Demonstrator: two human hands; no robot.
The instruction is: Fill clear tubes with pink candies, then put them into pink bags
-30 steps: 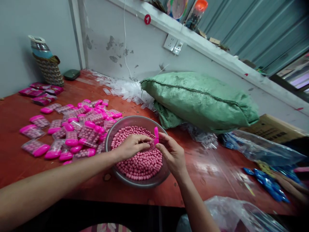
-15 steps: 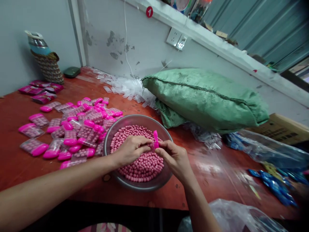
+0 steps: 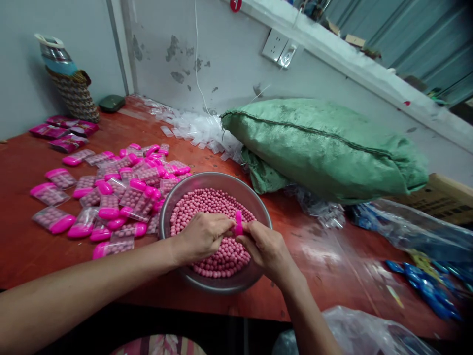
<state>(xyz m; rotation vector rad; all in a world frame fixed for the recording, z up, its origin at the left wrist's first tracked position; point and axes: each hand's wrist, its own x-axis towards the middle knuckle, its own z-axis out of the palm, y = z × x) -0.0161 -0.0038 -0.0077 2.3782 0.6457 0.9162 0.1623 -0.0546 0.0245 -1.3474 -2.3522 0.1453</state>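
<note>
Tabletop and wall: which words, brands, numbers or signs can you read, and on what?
None reads clearly.
Red round sign: cut off by the top edge, its white mark unclear.
Cardboard box: dark print, too blurred.
Pink packets: any print too small.

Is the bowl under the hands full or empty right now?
Partly full: the bowl holds many pink beads, with its bare grey wall showing above them.
</note>
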